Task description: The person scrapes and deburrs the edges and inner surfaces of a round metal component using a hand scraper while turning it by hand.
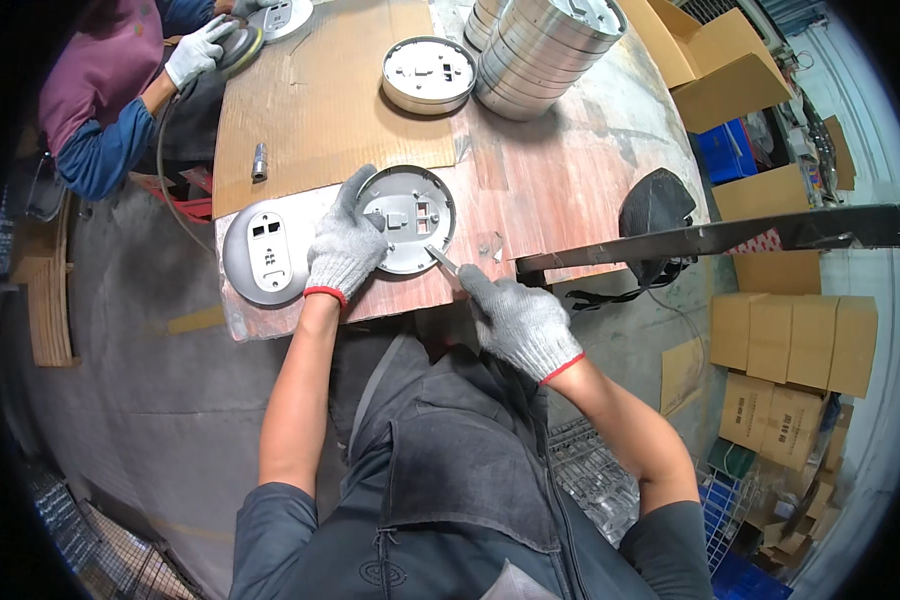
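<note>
My left hand (348,240), in a grey knit glove with a red cuff, grips the left side of a round grey metal cover (402,250). The cover lies hollow side up near the table's front edge, showing small posts and rectangular cut-outs. My right hand (520,322), gloved alike, is closed round a slim flat metal tool (443,260). The tool's tip meets the cover's lower right inner edge; its handle is hidden in my fist. Left of my left hand lies another round cover (238,262), face up, with a pale oval plate and dark slots.
On the worn table (530,200) stand stacked metal rings (535,75), a single round housing (429,100) and a small metal cylinder (260,162) on cardboard (350,120). A black bag-like thing (655,215) and a metal bar (720,235) are right. A co-worker's gloved hand (195,55) holds a sander.
</note>
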The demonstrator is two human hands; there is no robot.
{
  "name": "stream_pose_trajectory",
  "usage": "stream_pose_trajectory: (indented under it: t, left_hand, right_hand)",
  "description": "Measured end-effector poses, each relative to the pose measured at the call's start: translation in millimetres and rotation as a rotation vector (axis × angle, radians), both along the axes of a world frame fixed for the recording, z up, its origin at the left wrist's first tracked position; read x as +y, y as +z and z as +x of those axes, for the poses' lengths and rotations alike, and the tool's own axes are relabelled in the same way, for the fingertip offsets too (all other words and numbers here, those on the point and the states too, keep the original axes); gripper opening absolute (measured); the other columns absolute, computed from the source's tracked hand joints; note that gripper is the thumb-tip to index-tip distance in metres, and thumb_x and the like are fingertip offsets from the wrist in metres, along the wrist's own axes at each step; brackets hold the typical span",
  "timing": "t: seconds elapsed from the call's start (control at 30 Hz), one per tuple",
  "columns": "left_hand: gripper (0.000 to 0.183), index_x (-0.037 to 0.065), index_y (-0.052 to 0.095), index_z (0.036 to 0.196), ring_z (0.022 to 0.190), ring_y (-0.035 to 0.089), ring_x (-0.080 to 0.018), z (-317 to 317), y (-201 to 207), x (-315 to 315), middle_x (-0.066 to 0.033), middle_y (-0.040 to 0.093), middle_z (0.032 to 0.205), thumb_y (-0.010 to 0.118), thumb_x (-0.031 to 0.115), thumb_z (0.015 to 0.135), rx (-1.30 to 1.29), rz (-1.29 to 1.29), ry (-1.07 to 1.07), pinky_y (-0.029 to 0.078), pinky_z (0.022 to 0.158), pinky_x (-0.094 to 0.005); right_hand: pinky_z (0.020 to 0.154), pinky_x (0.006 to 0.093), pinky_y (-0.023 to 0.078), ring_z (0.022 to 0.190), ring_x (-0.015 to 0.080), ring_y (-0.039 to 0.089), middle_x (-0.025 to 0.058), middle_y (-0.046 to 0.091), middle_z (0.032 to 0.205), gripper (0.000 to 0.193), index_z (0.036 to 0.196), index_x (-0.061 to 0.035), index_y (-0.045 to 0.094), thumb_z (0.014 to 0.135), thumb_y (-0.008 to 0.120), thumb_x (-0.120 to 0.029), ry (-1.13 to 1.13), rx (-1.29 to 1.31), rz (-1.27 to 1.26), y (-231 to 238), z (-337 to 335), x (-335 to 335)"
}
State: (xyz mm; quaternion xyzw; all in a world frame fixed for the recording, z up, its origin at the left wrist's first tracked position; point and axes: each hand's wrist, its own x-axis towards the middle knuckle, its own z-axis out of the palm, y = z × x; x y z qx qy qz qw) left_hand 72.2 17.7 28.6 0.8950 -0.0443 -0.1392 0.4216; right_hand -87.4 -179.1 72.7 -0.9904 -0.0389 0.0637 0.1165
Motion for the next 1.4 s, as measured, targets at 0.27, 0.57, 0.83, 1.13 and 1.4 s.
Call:
stream_pose_trajectory:
  t: [0.27,0.57,0.83,1.13,1.4]
  left_hand:
    - [0.066,0.014,0.047,0.148,0.120,0.063,-0.0401,-33,-7,0,-0.0218,0.063,0.134,0.063,0.004,0.085,-0.061,-0.161,0.145,0.052,0.098,-0.0428]
    - [0.064,0.009,0.043,0.150,0.119,0.063,-0.0401,-58,-27,-11,-0.0222,0.060,0.136,0.062,0.002,0.088,-0.324,-0.170,0.289,0.053,0.098,-0.0433]
    - [0.063,0.006,0.040,0.151,0.121,0.063,-0.0358,-66,-24,-17,-0.0221,0.058,0.139,0.059,0.003,0.092,-0.358,-0.042,0.342,0.052,0.100,-0.0404]
    - [0.076,0.002,0.036,0.152,0.111,0.066,-0.0388,-77,-31,-19,-0.0272,0.060,0.129,0.061,-0.008,0.081,-0.365,-0.159,0.365,0.053,0.092,-0.0392]
    - [0.077,0.006,0.035,0.153,0.105,0.068,-0.0406,-80,-25,-21,-0.0267,0.062,0.126,0.062,-0.006,0.082,-0.252,-0.136,0.436,0.055,0.085,-0.0421]
  right_hand:
    - [0.059,0.0506,0.054,0.066,0.0394,0.068,0.0175,0.069,0.077,0.035,0.127,-0.0155,0.060,0.095,0.063,-0.031,-0.237,0.059,0.132,-9,12,23]
    - [0.071,0.0540,0.055,0.083,0.0426,0.069,0.0215,0.070,0.088,0.032,0.124,-0.0120,0.058,0.097,0.057,-0.029,-0.230,0.126,0.226,22,-2,13]
    - [0.076,0.0489,0.056,0.087,0.0377,0.070,0.0192,0.071,0.093,0.041,0.133,-0.0125,0.060,0.095,0.062,-0.029,-0.223,0.069,0.215,9,-8,21]
    - [0.062,0.0521,0.056,0.072,0.0410,0.069,0.0207,0.069,0.078,0.040,0.133,-0.0128,0.054,0.096,0.059,-0.028,-0.272,0.116,0.115,1,3,36]
    - [0.075,0.0516,0.057,0.084,0.0427,0.071,0.0244,0.071,0.095,0.049,0.143,-0.0131,0.054,0.098,0.056,-0.033,-0.379,0.207,0.267,-12,4,39]
